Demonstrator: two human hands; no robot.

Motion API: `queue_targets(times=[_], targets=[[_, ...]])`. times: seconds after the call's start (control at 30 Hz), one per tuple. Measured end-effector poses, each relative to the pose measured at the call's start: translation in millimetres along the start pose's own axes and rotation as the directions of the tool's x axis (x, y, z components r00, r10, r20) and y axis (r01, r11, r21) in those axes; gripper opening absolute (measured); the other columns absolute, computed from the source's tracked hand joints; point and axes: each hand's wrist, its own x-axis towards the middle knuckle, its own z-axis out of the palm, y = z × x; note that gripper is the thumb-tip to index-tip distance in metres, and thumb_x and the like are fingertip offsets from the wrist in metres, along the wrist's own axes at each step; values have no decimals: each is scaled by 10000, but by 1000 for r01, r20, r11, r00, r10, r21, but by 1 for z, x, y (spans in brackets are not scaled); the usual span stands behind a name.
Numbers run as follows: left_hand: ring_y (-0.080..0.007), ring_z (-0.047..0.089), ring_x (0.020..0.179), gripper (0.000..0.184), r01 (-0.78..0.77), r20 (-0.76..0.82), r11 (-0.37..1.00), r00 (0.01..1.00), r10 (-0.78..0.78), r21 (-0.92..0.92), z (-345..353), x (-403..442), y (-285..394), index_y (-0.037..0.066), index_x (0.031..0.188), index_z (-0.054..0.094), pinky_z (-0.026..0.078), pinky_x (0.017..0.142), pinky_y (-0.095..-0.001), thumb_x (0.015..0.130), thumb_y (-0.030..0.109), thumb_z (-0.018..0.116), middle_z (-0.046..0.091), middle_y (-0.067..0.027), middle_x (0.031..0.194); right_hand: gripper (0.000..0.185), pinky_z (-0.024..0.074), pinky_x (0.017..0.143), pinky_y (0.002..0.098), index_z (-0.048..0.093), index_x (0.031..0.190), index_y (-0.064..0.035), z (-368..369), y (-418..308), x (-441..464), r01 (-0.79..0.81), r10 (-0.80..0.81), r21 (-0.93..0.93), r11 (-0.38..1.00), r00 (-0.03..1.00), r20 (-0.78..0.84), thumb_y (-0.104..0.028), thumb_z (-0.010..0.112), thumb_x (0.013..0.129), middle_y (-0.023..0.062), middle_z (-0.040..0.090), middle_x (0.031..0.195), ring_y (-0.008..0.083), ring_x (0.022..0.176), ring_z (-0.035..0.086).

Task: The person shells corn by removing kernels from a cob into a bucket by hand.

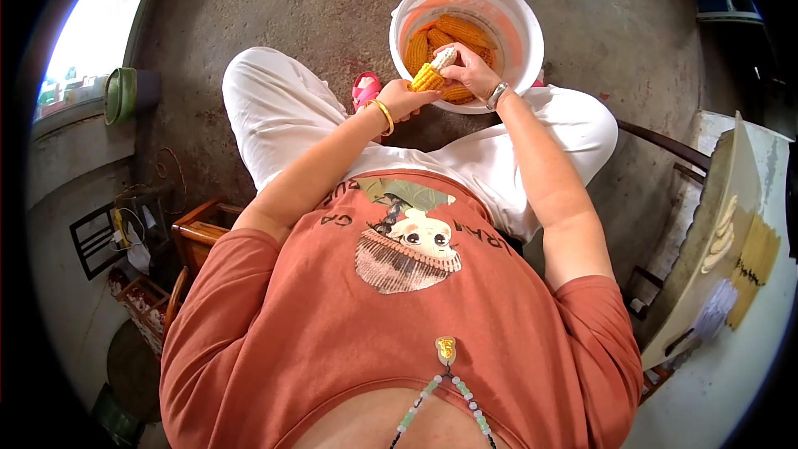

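Observation:
Between my two hands is an ear of corn [427, 78], yellow kernels on its lower part and a pale, bare cob at its upper end. My left hand [402, 101] is closed round the yellow lower end. The fingers of my right hand [472, 75] are closed about the pale upper end, with the thumb near where the kernels begin. Just beyond, a white bucket [532, 41] stands on the floor between my knees, holding several yellow ears of corn [462, 30]. My right hand is over the bucket's near part.
Grey concrete floor [307, 0] surrounds the bucket. At the right stands a table [665, 324] with items on it. A wooden chair [199, 229] is at the left, and a green and grey container [121, 96] is by the bright window [87, 33].

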Motion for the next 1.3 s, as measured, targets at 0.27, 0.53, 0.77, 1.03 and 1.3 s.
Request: queue_targets(times=[0.27, 0.53, 0.77, 1.03, 1.3], targets=[[-321, 650, 795, 569, -41, -240, 876, 955, 176, 480, 2, -10, 11, -1, 903, 621, 508, 703, -406, 690, 526, 653, 661, -188, 812, 361, 504, 615, 242, 490, 1086, -60, 5, 7, 5, 7, -22, -131, 991, 994, -110, -231, 670, 824, 43, 559, 883, 115, 790, 574], [-330, 645, 798, 515, -151, -222, 936, 948, 229, 318, 5, -2, -2, -10, 898, 611, 509, 708, -398, 691, 456, 683, 652, -206, 824, 329, 534, 661, 231, 475, 1109, -56, 3, 0, 2, -82, 81, 118, 990, 997, 8, -184, 639, 854, 62, 555, 964, 110, 779, 586], [-326, 647, 794, 493, -132, -247, 941, 945, 214, 310, 10, -2, -2, 2, 918, 602, 509, 696, -400, 709, 441, 680, 654, -197, 840, 330, 534, 665, 233, 482, 1122, -53, 3, 2, 1, -52, 54, 101, 994, 998, -19, -194, 620, 857, 58, 551, 980, 111, 789, 585], [-325, 648, 813, 527, -22, -296, 901, 941, 166, 433, 17, -4, 1, 17, 965, 563, 510, 699, -413, 726, 475, 665, 657, -176, 865, 374, 511, 620, 207, 495, 1107, -53, 8, 1, 0, -93, 95, 27, 995, 991, -95, -260, 654, 840, 39, 547, 889, 94, 738, 562], [-329, 646, 823, 522, -54, -265, 932, 951, 157, 359, 18, -4, -1, 20, 961, 584, 509, 704, -414, 717, 472, 676, 657, -183, 881, 334, 538, 683, 236, 484, 1112, -44, 1, 0, 2, -82, 83, 70, 994, 996, -12, -190, 637, 853, 52, 546, 945, 106, 815, 572]])
